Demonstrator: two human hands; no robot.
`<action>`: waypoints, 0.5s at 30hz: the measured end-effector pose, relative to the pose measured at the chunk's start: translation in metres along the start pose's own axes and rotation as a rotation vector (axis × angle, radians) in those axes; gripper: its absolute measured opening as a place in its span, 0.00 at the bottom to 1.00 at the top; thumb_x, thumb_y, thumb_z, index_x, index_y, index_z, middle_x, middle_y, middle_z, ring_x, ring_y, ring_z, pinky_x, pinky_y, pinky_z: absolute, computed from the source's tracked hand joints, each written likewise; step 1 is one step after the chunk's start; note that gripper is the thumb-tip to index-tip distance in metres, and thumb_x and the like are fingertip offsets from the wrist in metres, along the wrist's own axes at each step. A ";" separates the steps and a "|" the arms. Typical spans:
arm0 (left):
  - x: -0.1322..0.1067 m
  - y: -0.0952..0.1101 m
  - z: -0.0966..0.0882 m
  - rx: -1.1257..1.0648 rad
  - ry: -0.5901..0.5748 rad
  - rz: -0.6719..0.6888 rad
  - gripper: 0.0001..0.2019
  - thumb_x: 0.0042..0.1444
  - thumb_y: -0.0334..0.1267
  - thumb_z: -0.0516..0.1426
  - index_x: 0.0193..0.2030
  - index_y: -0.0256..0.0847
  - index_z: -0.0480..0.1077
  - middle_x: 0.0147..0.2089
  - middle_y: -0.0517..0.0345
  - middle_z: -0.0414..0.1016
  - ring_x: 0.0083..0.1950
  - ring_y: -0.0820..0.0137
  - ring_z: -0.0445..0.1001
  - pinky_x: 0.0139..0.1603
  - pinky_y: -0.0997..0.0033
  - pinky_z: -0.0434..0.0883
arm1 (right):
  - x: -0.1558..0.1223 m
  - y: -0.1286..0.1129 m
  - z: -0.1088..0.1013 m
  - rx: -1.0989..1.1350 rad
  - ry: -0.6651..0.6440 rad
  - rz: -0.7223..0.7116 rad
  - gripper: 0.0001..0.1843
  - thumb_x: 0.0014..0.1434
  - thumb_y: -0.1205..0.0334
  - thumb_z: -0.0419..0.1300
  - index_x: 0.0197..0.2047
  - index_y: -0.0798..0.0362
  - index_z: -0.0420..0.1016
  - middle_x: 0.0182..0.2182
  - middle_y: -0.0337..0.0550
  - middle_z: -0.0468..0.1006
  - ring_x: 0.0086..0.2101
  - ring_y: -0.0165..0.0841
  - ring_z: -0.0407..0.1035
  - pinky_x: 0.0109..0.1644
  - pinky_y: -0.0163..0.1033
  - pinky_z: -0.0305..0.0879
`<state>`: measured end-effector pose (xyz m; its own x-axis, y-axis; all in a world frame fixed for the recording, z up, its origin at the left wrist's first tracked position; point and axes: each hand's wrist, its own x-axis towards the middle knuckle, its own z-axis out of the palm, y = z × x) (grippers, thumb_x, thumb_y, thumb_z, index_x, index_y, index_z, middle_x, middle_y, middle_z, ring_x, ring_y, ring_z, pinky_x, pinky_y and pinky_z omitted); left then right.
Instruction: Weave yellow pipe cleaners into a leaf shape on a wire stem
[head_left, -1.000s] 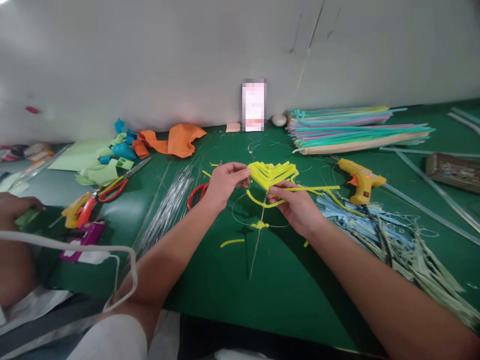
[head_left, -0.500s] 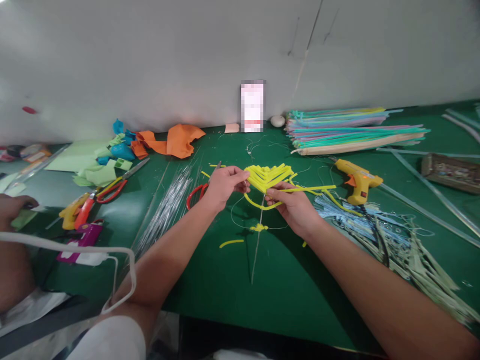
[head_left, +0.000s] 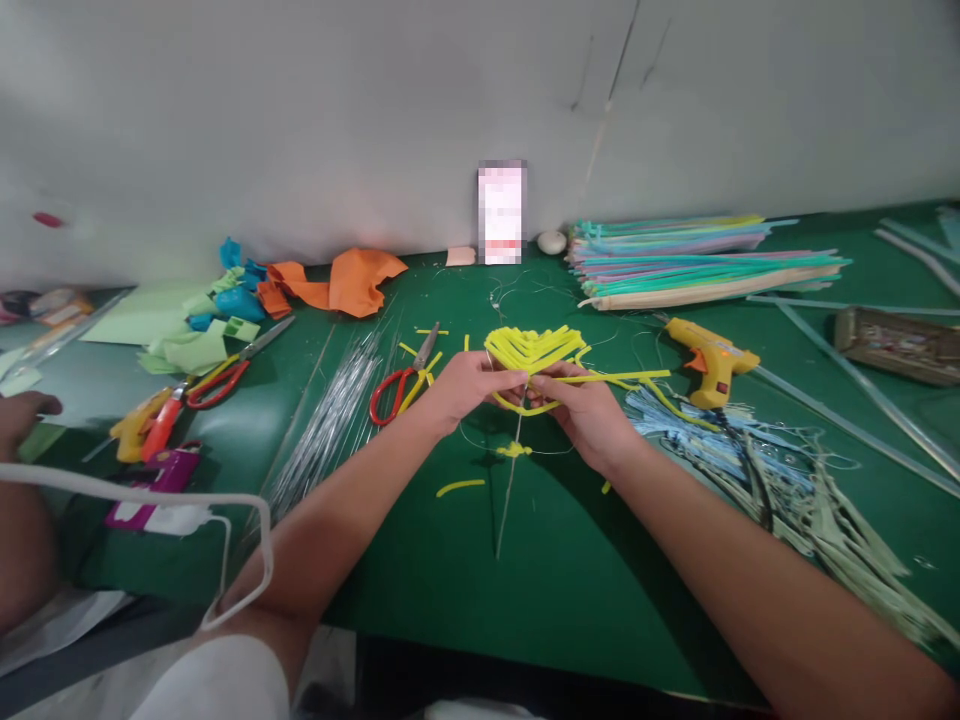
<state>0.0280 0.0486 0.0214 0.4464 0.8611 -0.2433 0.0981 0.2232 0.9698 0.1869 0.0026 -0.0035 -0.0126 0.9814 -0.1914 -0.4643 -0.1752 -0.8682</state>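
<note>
A leaf-like piece of yellow pipe cleaners (head_left: 536, 350), laid in slanting rows, is held above the green table between both hands. My left hand (head_left: 469, 388) pinches its lower tip, thumb on top, the fingertips close to those of the other hand. My right hand (head_left: 585, 408) grips the same tip from the right, with a straight yellow pipe cleaner strand (head_left: 626, 377) sticking out past it. Below hang a curved yellow strand and a thin wire stem (head_left: 505, 510). A small yellow knotted bit (head_left: 514, 451) is beside the stem. The exact grip point is hidden by fingers.
Red-handled scissors (head_left: 390, 393) and silver wires (head_left: 330, 425) lie left. A yellow glue gun (head_left: 709, 355), pastel pipe cleaner bundles (head_left: 705, 265) and blue-green strands (head_left: 795, 490) are right. A phone (head_left: 502, 215) leans on the wall. Another person's hand (head_left: 30, 415) shows far left.
My left hand has moved right and down, from the leaf's left edge to its lower tip, against the right hand. The scissors are now more exposed.
</note>
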 end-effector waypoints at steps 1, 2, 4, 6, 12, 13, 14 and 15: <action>-0.001 0.001 0.001 0.012 -0.002 0.012 0.07 0.49 0.35 0.65 0.33 0.33 0.76 0.31 0.51 0.80 0.30 0.71 0.78 0.37 0.66 0.76 | 0.000 0.000 0.000 -0.012 -0.003 0.003 0.10 0.42 0.61 0.73 0.28 0.53 0.78 0.24 0.37 0.77 0.27 0.28 0.69 0.37 0.38 0.64; -0.002 0.003 0.002 0.021 -0.001 0.021 0.06 0.49 0.34 0.65 0.33 0.33 0.76 0.31 0.51 0.80 0.30 0.71 0.77 0.38 0.66 0.76 | 0.000 0.001 0.000 -0.025 -0.004 0.005 0.10 0.42 0.60 0.72 0.28 0.53 0.78 0.23 0.37 0.77 0.27 0.28 0.69 0.37 0.38 0.64; -0.003 0.004 0.002 0.033 0.020 0.031 0.05 0.49 0.33 0.65 0.33 0.32 0.77 0.30 0.52 0.79 0.29 0.72 0.77 0.38 0.67 0.76 | 0.000 0.001 0.000 -0.040 -0.004 0.007 0.10 0.43 0.59 0.72 0.29 0.53 0.78 0.24 0.38 0.77 0.27 0.29 0.69 0.37 0.38 0.64; -0.003 0.004 0.002 0.028 0.049 0.030 0.05 0.49 0.33 0.65 0.31 0.32 0.77 0.29 0.52 0.79 0.28 0.72 0.76 0.38 0.67 0.76 | 0.000 0.001 -0.001 -0.035 0.008 0.005 0.11 0.44 0.59 0.71 0.31 0.53 0.78 0.25 0.38 0.77 0.28 0.29 0.69 0.37 0.38 0.64; 0.001 0.000 -0.003 -0.004 0.048 0.027 0.07 0.47 0.35 0.66 0.29 0.33 0.76 0.28 0.52 0.78 0.28 0.72 0.76 0.38 0.65 0.76 | 0.002 0.002 -0.006 -0.060 0.068 -0.017 0.12 0.44 0.58 0.71 0.33 0.51 0.78 0.27 0.38 0.77 0.28 0.29 0.69 0.36 0.38 0.63; 0.001 0.000 -0.003 -0.007 0.046 0.024 0.07 0.47 0.35 0.66 0.29 0.33 0.76 0.28 0.52 0.78 0.28 0.72 0.76 0.38 0.64 0.76 | 0.002 0.003 -0.007 -0.077 0.087 -0.038 0.12 0.45 0.57 0.71 0.33 0.51 0.78 0.27 0.38 0.77 0.28 0.30 0.69 0.36 0.38 0.63; 0.001 -0.001 -0.003 -0.009 0.045 0.021 0.07 0.47 0.35 0.66 0.29 0.33 0.76 0.28 0.52 0.78 0.28 0.72 0.76 0.39 0.64 0.76 | 0.002 0.003 -0.008 -0.102 0.108 -0.064 0.12 0.46 0.57 0.71 0.32 0.51 0.78 0.26 0.38 0.77 0.28 0.30 0.69 0.36 0.38 0.63; 0.002 -0.001 -0.003 -0.012 0.045 0.018 0.07 0.47 0.35 0.66 0.29 0.33 0.76 0.28 0.52 0.78 0.28 0.72 0.76 0.39 0.63 0.76 | 0.003 0.004 -0.009 -0.135 0.128 -0.090 0.11 0.46 0.56 0.71 0.32 0.51 0.78 0.26 0.38 0.77 0.28 0.30 0.69 0.36 0.39 0.63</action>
<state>0.0260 0.0511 0.0202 0.4074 0.8848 -0.2261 0.0795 0.2123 0.9740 0.1929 0.0038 -0.0113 0.1405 0.9772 -0.1592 -0.3355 -0.1042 -0.9362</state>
